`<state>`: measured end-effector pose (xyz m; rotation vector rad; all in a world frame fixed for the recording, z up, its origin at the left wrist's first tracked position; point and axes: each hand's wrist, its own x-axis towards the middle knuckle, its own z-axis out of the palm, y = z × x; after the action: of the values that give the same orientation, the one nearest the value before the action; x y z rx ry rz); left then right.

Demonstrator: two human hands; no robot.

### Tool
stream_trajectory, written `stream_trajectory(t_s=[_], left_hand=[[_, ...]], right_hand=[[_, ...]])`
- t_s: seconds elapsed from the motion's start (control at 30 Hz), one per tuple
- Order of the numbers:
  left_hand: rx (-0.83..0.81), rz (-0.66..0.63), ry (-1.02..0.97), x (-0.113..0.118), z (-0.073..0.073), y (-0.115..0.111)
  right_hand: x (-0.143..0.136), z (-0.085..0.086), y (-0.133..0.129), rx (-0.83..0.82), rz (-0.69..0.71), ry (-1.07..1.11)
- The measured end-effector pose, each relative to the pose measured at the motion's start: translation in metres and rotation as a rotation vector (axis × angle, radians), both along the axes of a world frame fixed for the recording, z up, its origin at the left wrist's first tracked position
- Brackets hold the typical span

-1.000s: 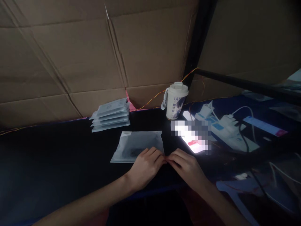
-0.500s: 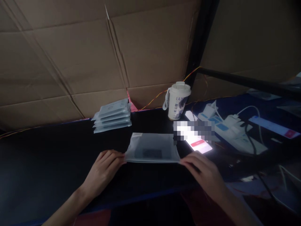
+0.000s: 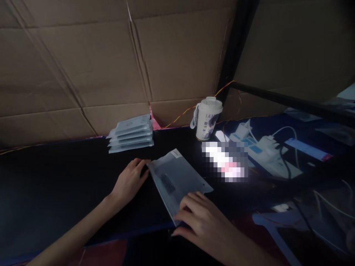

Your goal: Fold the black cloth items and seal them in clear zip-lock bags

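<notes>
Bag [image 3: 181, 171], stack [image 3: 131, 135] and cup [image 3: 208, 120] beyond
Left hand [image 3: 129, 181] touches one corner; right hand [image 3: 203, 220], fingers bent, partly hides the near end (can't tell either's grip); lit screen [image 3: 223, 160] rightward.

Stacked pouches [image 3: 131, 133] left of cup [image 3: 208, 120], behind single pouch [image 3: 180, 176].

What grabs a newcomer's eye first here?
Likely the bright, pixelated patch right of center, glaring against the dim scene. Next, the frosted bag lying aslant in the middle, the left hand at its far left corner and the right hand at its near end. Then the pale cup behind the patch, with the stack of bags to its left.
</notes>
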<state>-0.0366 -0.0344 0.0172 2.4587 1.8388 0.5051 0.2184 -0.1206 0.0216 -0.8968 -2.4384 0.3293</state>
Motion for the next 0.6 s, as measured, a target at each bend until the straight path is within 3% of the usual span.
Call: stream_trajectory(t_s=[0.13, 0.27, 0.4, 0.47, 0.6], left_hand=[[-0.072, 0.037, -0.127, 0.009, 0.002, 0.007], [-0.084, 0.020, -0.259, 0.008, -0.002, 0.007], [-0.070, 0.024, -0.287, 0.007, -0.007, 0.012], [-0.112, 0.049, -0.274, 0.008, -0.009, 0.017], [-0.177, 0.088, -0.267, 0.014, -0.009, 0.027]], right_hand=[[-0.016, 0.008, 0.033, -0.060, -0.031, 0.088], [-0.021, 0.010, 0.082, 0.007, -0.257, 0.095], [-0.031, -0.001, 0.128, 0.050, -0.440, -0.026], [-0.037, -0.008, 0.147, 0.043, -0.453, -0.065], [-0.045, -0.018, 0.174, 0.027, -0.353, -0.047]])
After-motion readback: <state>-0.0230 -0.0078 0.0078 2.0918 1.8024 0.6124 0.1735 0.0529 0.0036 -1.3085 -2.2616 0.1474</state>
